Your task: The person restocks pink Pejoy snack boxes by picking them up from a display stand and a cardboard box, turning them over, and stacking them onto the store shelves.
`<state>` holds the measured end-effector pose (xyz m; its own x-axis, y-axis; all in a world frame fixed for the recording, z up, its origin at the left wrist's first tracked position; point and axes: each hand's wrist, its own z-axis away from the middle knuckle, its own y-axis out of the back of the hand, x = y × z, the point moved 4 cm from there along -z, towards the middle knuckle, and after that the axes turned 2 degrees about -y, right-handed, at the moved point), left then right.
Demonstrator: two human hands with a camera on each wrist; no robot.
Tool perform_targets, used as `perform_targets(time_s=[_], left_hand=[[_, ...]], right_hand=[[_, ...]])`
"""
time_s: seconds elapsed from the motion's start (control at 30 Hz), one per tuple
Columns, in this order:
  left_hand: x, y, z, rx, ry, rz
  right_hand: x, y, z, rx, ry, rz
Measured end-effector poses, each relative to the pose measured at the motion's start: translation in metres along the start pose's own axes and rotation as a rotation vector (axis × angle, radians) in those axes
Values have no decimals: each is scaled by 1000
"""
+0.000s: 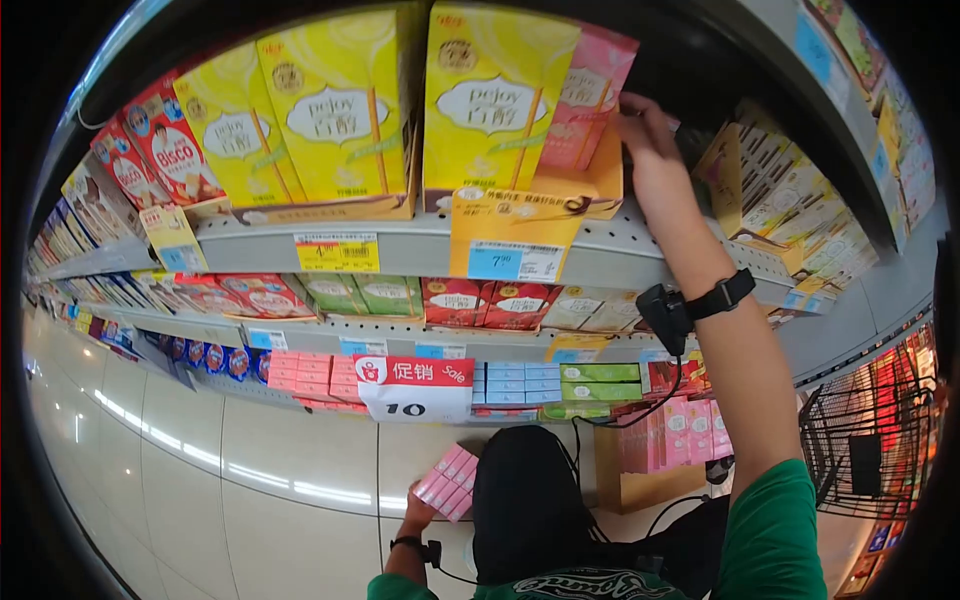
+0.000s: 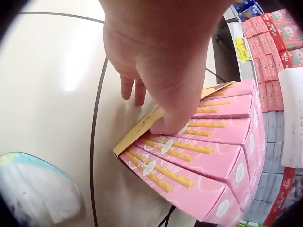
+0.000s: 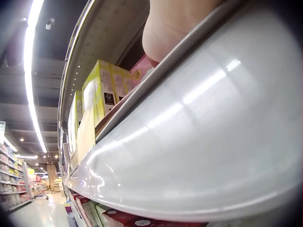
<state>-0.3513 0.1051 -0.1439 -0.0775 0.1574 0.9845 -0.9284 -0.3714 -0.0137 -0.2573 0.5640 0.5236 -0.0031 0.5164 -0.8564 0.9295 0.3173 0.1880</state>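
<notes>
My left hand (image 1: 418,508) (image 2: 156,61) grips a stack of pink boxes (image 1: 448,482) (image 2: 189,151) low beside the knee. In the left wrist view the thumb lies on the boxes at a yellow cardboard edge (image 2: 138,130), with other fingers behind it. My right hand (image 1: 655,140) (image 3: 173,28) reaches onto the upper shelf, fingers loosely bent beside a pink box (image 1: 585,100) (image 3: 142,67) in a yellow display tray (image 1: 600,185). Whether its fingertips touch the box cannot be told. Yellow-green boxes (image 1: 495,95) stand left of the pink one.
The metal shelf edge (image 1: 420,240) (image 3: 189,127) runs under the right hand. A red-and-white sale sign (image 1: 415,388) hangs lower down. On the floor, a cardboard carton (image 1: 640,490) holds pink boxes. A black wire cart (image 1: 865,440) stands at the right.
</notes>
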Motion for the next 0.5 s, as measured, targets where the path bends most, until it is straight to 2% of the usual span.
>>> perform_targets(time_s=[0.07, 0.1, 0.17, 0.2, 0.37, 0.5], left_hand=[[-26, 6, 7, 30, 87, 63], [-13, 5, 7, 27, 77, 60], [9, 5, 20, 96, 168, -285], [9, 5, 19, 94, 166, -287], [4, 2, 20, 133, 206, 87], [7, 4, 19, 129, 297, 176]], right_hand=[[3, 1, -3, -16, 51, 36], [-5, -1, 2, -4, -22, 33], [-7, -2, 2, 6, -17, 42], [-6, -1, 3, 14, -24, 51], [-1, 0, 1, 2, -36, 25], [-4, -2, 2, 12, -67, 6]])
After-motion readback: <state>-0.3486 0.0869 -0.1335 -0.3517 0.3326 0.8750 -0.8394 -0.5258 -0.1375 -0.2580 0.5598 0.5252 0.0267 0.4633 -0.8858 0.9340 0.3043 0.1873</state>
